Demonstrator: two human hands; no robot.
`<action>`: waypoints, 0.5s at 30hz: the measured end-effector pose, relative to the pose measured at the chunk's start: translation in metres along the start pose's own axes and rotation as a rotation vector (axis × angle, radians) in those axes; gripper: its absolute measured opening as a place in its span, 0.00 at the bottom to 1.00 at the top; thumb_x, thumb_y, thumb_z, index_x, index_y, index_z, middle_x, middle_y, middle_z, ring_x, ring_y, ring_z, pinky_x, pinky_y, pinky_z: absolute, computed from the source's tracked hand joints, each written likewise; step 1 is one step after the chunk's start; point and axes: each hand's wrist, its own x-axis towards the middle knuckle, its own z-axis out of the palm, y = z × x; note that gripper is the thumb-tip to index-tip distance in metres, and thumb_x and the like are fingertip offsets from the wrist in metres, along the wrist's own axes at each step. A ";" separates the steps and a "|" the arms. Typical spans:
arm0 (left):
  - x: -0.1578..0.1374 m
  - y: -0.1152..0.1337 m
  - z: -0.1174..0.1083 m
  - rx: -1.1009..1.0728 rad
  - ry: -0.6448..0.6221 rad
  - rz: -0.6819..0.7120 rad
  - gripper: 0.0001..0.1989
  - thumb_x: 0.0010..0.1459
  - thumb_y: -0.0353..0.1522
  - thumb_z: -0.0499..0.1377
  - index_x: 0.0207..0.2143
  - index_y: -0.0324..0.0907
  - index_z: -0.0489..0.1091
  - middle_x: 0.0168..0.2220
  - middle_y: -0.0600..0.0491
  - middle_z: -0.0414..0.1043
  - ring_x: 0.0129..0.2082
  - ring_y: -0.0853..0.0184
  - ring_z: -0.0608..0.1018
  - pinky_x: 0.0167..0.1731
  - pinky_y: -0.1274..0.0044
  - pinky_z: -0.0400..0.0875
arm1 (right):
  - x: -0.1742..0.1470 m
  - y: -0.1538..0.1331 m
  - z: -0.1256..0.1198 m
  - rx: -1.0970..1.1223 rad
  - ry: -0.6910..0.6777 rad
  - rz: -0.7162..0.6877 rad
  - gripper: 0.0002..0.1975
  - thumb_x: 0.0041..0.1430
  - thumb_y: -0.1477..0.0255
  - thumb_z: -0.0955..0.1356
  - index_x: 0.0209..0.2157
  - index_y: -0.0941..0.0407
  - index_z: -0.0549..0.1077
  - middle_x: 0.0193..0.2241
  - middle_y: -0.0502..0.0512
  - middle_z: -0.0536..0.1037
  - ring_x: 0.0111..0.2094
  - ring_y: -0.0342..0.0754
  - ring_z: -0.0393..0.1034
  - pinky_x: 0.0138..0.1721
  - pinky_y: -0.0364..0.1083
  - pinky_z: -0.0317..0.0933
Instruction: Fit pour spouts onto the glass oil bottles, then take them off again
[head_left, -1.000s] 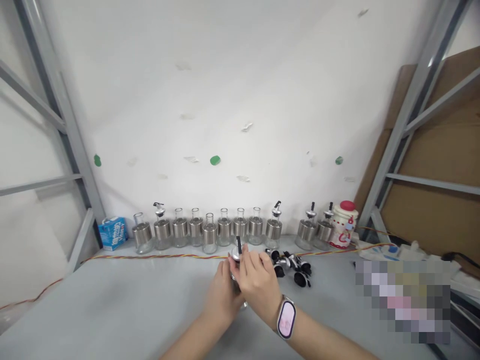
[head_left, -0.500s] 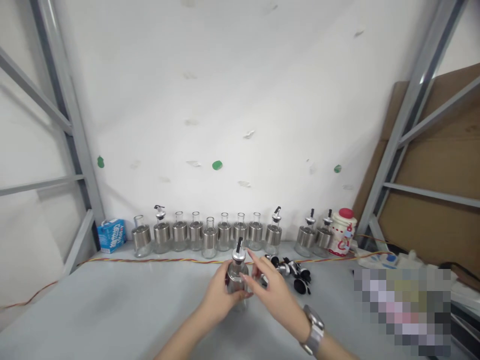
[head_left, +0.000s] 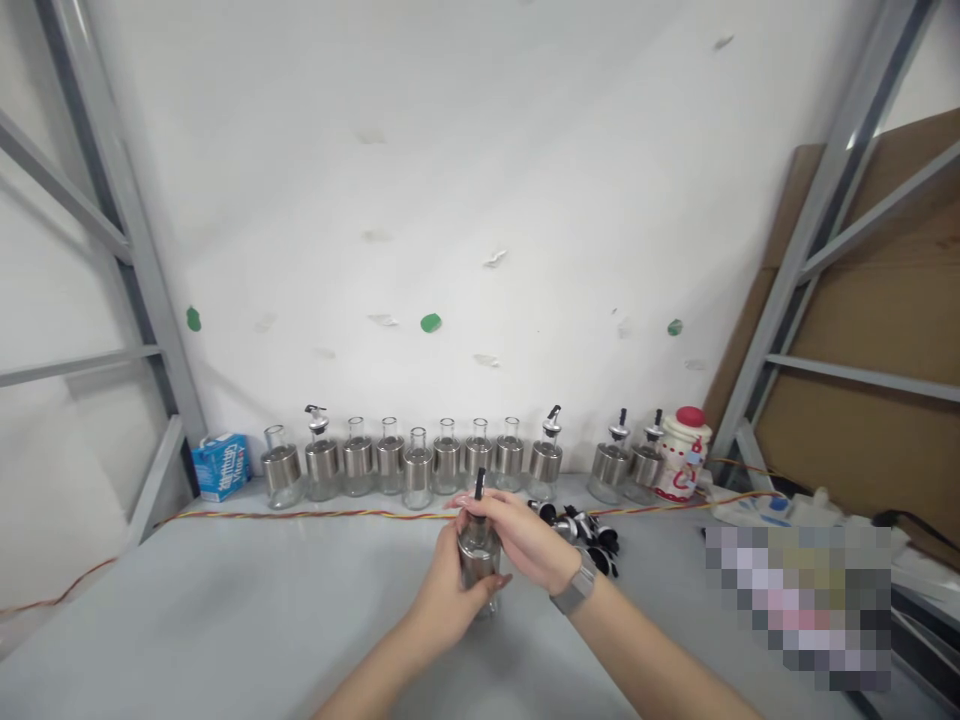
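Upright before me stands a glass oil bottle (head_left: 478, 562) with a metal band round its body. My left hand (head_left: 448, 592) is wrapped round that band. On the bottle's neck sits a pour spout (head_left: 480, 484), its black tip sticking up. My right hand (head_left: 517, 528), with a watch at the wrist, is closed round the spout's base, which its fingers mostly hide. Just beyond the right hand lies a pile of loose black and silver pour spouts (head_left: 589, 530).
Along the wall runs a row of similar bottles (head_left: 390, 458), some with spouts. A blue carton (head_left: 220, 467) stands at the left end, a white jar with a red lid (head_left: 682, 455) at the right. A twisted cable (head_left: 315, 514) crosses the grey table (head_left: 225, 610). Metal posts flank both sides.
My right hand has moved left and up, from beside the bottle onto the spout's base, and its fingers have closed. The left hand keeps its hold on the bottle.
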 end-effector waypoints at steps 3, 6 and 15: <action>-0.001 0.002 0.000 -0.004 0.012 0.010 0.31 0.45 0.31 0.61 0.50 0.41 0.52 0.52 0.45 0.57 0.52 0.59 0.62 0.50 0.69 0.57 | -0.001 0.003 0.002 0.015 0.002 -0.040 0.06 0.44 0.69 0.69 0.24 0.58 0.73 0.21 0.49 0.70 0.30 0.44 0.66 0.36 0.42 0.57; -0.002 0.005 0.000 -0.023 0.012 -0.015 0.29 0.44 0.30 0.61 0.49 0.41 0.54 0.50 0.46 0.60 0.49 0.60 0.65 0.47 0.71 0.61 | -0.004 0.004 0.000 0.031 -0.038 -0.031 0.08 0.44 0.71 0.69 0.30 0.58 0.73 0.21 0.48 0.69 0.27 0.43 0.64 0.31 0.41 0.56; 0.002 -0.003 -0.003 -0.116 0.002 -0.016 0.33 0.42 0.29 0.63 0.51 0.41 0.54 0.52 0.46 0.58 0.52 0.58 0.62 0.50 0.70 0.56 | 0.004 0.021 -0.004 -0.038 0.010 -0.187 0.07 0.47 0.70 0.68 0.28 0.58 0.74 0.22 0.50 0.72 0.27 0.44 0.65 0.33 0.43 0.57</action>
